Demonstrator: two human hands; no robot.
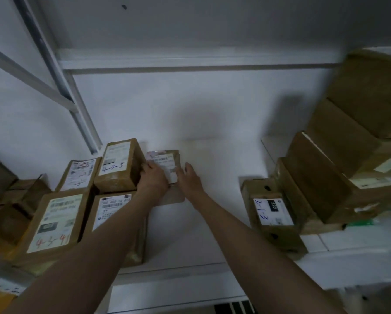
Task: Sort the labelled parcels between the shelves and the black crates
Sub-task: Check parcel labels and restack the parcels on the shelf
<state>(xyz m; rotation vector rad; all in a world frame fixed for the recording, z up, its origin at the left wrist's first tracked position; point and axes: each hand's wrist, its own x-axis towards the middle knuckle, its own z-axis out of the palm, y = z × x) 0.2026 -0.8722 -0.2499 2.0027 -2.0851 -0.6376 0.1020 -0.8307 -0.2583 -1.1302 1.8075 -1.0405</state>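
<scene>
Reaching up from the bottom of the frame, both forearms meet at a small flat parcel [167, 168] at centre, on the white shelf [212, 223]. Left hand [152, 175] grips its left edge; right hand [190, 180] presses its right side, fingers loosely spread. It looks light, stiff cardboard, best held by opposite edges. Further left stands the box marked 4-2-5 [119, 165].

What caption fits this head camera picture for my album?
Both hands, left hand and right hand, set a small labelled parcel on the white shelf among cardboard boxes.

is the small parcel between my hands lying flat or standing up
Lying flat: the small parcel rests on the shelf, label facing up, left hand and right hand at its sides.
</scene>
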